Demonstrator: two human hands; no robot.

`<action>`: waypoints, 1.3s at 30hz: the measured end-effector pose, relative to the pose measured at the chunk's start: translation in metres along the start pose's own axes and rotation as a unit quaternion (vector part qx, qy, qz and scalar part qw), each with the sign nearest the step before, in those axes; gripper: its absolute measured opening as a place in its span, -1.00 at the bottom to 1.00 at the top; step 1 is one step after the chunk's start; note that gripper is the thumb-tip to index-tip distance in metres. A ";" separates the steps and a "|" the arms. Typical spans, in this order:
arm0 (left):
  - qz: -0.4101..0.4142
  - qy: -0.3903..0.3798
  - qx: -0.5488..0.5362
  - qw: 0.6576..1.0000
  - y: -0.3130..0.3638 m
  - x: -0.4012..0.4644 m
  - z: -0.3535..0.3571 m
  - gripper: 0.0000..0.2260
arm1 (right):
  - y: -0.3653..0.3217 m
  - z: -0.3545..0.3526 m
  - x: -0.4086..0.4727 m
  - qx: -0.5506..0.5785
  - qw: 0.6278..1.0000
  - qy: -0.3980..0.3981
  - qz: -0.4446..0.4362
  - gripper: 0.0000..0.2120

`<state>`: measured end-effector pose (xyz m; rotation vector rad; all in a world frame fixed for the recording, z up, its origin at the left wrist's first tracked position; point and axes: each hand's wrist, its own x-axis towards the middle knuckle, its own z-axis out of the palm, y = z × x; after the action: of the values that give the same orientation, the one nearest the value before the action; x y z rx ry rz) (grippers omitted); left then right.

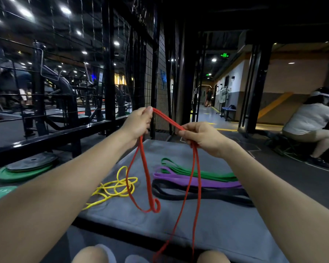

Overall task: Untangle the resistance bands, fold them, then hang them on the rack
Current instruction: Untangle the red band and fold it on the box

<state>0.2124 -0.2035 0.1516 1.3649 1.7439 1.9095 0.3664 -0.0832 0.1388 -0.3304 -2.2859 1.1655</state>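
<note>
Red resistance band [195, 179], pinched taut between left hand [139, 122] and right hand [201, 136], each grip closed on it, loops dangling below toward the bench [226, 224]: untangling underway; next, free the lower twist.

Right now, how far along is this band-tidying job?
Roughly midway. The green band, purple band and black band lie folded flat on the grey mat. Both hands, left and right, hold the red band. The yellow band is tangled. None looks hung yet.
</note>
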 end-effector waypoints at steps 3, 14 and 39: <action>-0.021 0.019 -0.022 0.999 -0.007 -0.001 -0.006 -0.73 | -0.004 0.004 0.003 -0.017 1.000 -0.002 0.003 -0.86; -0.132 -0.224 0.007 0.966 -0.017 -0.027 -0.011 -0.92 | -0.035 0.002 0.005 -0.116 0.992 0.039 -0.026 -0.78; 0.022 -0.090 0.060 0.994 0.012 -0.010 0.020 -0.90 | -0.046 0.011 0.009 -0.378 0.912 0.125 -0.094 -0.78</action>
<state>0.2377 -0.1999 0.1552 1.5769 1.7793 1.6672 0.3537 -0.1139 0.1739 -0.4912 -2.3739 0.0842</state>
